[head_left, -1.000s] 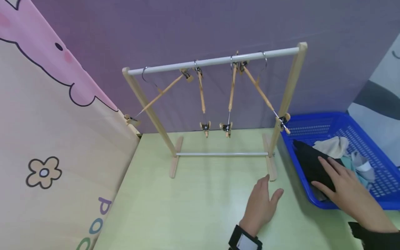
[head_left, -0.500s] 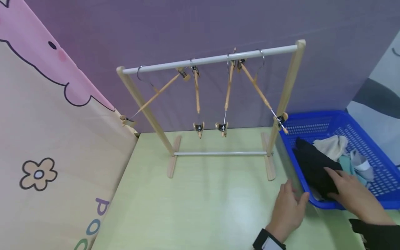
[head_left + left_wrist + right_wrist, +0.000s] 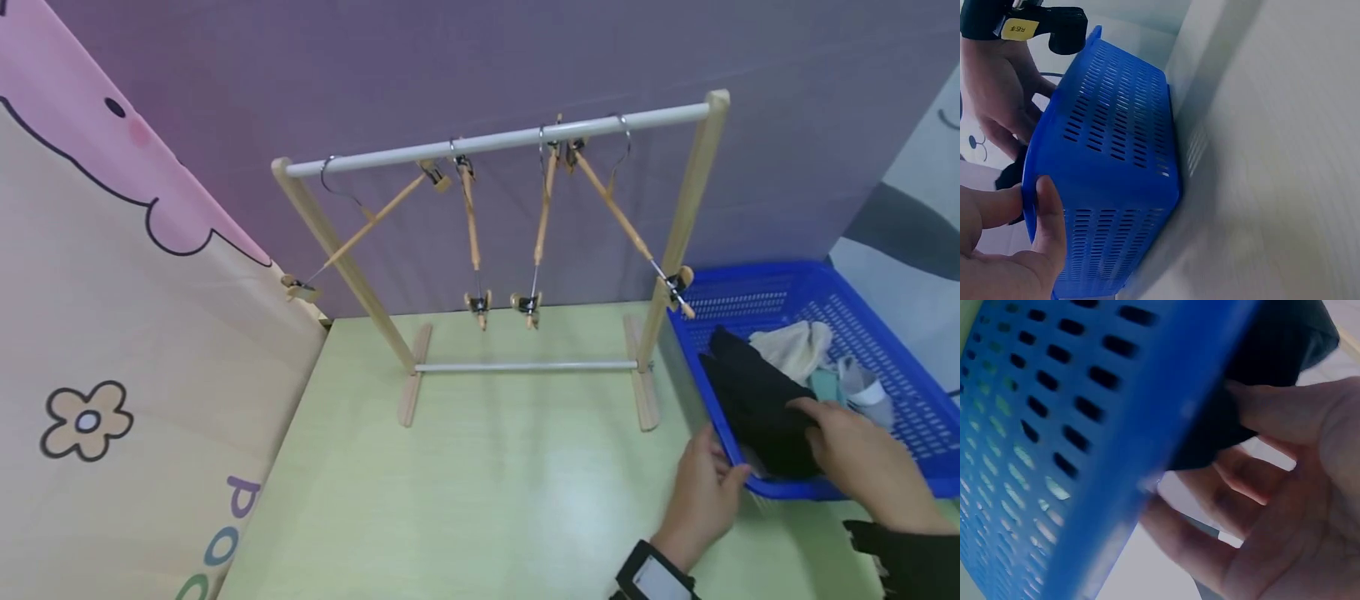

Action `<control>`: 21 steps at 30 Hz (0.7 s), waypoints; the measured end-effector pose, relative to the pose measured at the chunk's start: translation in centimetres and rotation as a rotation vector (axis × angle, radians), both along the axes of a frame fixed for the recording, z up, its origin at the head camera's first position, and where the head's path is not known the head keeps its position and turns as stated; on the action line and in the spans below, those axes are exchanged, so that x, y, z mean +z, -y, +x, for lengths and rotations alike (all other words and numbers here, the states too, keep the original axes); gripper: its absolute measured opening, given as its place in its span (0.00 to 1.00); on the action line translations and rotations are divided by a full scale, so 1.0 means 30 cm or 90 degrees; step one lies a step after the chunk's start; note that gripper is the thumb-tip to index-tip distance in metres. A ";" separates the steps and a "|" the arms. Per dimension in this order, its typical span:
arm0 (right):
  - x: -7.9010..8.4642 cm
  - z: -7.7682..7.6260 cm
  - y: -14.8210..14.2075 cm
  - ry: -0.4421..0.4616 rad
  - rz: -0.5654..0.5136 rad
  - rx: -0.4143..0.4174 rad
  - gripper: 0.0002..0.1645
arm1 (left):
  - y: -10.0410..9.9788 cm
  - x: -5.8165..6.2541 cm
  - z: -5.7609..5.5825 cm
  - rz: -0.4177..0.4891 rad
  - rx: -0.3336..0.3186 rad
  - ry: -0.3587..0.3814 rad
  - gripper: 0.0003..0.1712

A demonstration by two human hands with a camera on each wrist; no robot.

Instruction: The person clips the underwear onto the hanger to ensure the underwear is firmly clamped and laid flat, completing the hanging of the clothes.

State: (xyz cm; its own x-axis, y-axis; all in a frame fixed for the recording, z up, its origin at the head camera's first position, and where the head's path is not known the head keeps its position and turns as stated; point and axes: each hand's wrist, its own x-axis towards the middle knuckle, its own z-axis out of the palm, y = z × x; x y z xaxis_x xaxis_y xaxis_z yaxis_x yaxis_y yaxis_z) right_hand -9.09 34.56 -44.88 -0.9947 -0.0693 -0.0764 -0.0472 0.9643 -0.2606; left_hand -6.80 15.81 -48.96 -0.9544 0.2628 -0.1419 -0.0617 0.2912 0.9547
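Observation:
In the head view a blue perforated basket (image 3: 918, 433) stands at the right of the table, with a black cloth (image 3: 757, 400) in its near left part. My right hand (image 3: 862, 458) pinches the cloth's near right edge between thumb and fingers; the right wrist view shows the thumb lying on the dark cloth (image 3: 1272, 350). At the basket's near left corner is my left hand (image 3: 701, 500). The left wrist view has the left thumb and a finger (image 3: 1050, 212) on either side of the basket's rim, gripping it.
Behind the hands stands a wooden rack with a white top bar (image 3: 495, 143). Several clip hangers (image 3: 472, 225) hang from it. A white cloth (image 3: 795, 346), a teal cloth (image 3: 825, 385) and a grey-white cloth (image 3: 866, 392) also lie in the basket.
My left hand has moved right from the table to the basket's rim and grips it. My right hand has gone from lying spread on the black cloth to pinching its edge.

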 end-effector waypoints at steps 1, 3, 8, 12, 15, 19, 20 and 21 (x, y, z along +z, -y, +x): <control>0.006 0.001 0.001 -0.018 -0.003 -0.006 0.21 | -0.004 0.001 -0.002 0.011 0.010 0.015 0.34; 0.021 0.007 0.003 -0.052 -0.018 -0.020 0.20 | -0.008 0.001 -0.003 0.027 0.026 0.039 0.34; 0.093 0.027 0.010 -0.142 -0.052 -0.069 0.25 | -0.010 0.002 0.000 0.041 0.026 0.046 0.34; 0.170 0.045 0.043 -0.233 -0.084 -0.111 0.28 | -0.004 0.008 0.000 0.047 0.009 0.042 0.33; 0.230 0.058 0.076 -0.319 -0.140 -0.127 0.24 | 0.001 0.011 -0.003 0.047 0.004 0.047 0.32; 0.307 0.070 0.111 -0.420 -0.212 -0.114 0.19 | 0.007 0.011 -0.007 0.052 -0.003 0.054 0.33; 0.326 0.073 0.119 -0.445 -0.219 -0.106 0.19 | 0.008 0.010 -0.007 0.052 -0.004 0.053 0.33; 0.346 0.077 0.126 -0.468 -0.215 -0.102 0.19 | 0.009 0.009 -0.008 0.053 -0.004 0.052 0.33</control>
State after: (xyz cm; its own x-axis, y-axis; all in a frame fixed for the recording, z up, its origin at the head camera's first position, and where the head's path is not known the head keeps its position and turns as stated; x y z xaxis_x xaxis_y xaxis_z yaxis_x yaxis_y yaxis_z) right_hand -6.77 30.77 -34.51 -0.7829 0.1747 0.5971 -0.1877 0.8487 -0.4944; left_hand -7.04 15.55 -48.70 -0.9391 0.2825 -0.1958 -0.1382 0.2113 0.9676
